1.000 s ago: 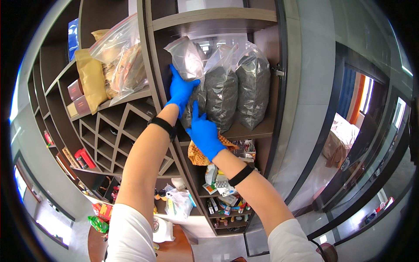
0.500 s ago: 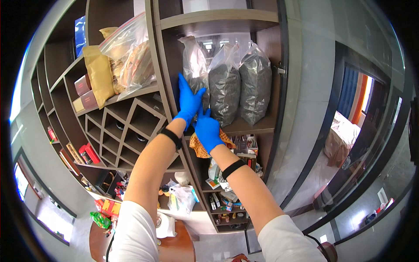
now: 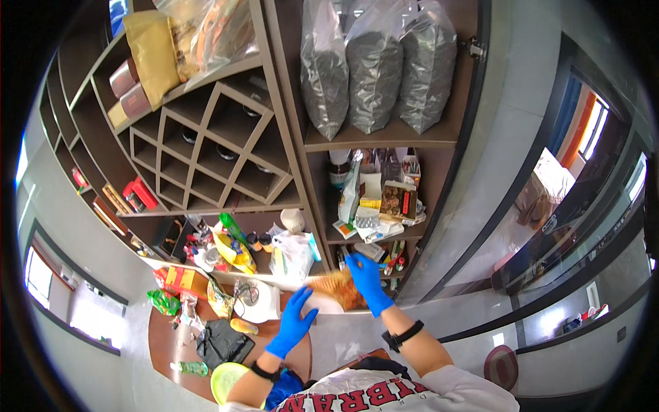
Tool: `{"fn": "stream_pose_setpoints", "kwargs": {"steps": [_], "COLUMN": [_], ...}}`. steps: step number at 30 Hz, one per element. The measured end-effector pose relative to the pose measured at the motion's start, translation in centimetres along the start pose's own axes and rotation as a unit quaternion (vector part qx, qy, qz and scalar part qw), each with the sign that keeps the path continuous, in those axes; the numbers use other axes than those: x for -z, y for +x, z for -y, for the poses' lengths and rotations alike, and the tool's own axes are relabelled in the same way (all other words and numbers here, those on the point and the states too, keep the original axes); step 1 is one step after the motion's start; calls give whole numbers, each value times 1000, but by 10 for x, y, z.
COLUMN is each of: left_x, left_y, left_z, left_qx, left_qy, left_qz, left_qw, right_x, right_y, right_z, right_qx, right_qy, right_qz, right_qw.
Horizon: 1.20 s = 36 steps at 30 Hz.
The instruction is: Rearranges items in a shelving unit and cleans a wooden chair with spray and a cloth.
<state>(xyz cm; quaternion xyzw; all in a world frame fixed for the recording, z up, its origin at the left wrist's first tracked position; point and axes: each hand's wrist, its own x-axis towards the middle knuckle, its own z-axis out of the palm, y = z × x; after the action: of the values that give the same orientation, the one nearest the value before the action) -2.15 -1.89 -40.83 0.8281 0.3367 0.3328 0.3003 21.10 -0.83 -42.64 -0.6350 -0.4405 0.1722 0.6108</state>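
Note:
Both my hands wear blue gloves. An orange textured cloth [image 3: 340, 288], blurred by motion, hangs from my right hand [image 3: 369, 283], whose fingers close on its edge. Just left of the cloth is my left hand [image 3: 295, 321], thumb apart from the fingers, with nothing seen in it. Above the hands, three clear plastic bags of dark grey material stand side by side on a cabinet shelf: a left bag [image 3: 325, 86], a middle bag [image 3: 373, 82] and a right bag [image 3: 427, 75]. Neither hand touches them.
Below the bags, a shelf holds boxes [image 3: 398, 199] and packets. To the left are a diamond-lattice rack [image 3: 200, 147] and a white plastic bag [image 3: 292, 255]. A brown table [image 3: 161, 336] bears a black bag [image 3: 223, 341]. A glass door [image 3: 508, 137] stands at right.
Both hands have left the left bag and come down toward me, the cloth moving along with the right hand. My view has tilted lower, showing more of the table and lower shelves.

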Motion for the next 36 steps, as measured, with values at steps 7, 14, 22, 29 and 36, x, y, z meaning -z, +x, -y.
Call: {"fn": "stream_pose_setpoints", "kwargs": {"steps": [7,14,22,29,36], "left_x": [-17,-52,-43,-56,-2], "left_y": [-154,-164,-221,-273,-322], "left_z": [53,60,100,186,281], "left_qx": [382,180,469,514,572], "left_qy": [-176,-150,-392,-403,-181], "left_qz": [14,-94,-113,-155,-292], "left_qw": [907,968,783,741,745], "right_x": [7,-35,-10,86,71], "right_y": [-112,-136,-156,-187,-215], "right_z": [-67,-5,-98,-111,-121], "right_qx": [-221,-218,-363,-464,-463], "right_qy": [40,159,116,40,34], "right_qz": [270,489,408,271,279], "right_qw": [936,830,829,843,840]}}
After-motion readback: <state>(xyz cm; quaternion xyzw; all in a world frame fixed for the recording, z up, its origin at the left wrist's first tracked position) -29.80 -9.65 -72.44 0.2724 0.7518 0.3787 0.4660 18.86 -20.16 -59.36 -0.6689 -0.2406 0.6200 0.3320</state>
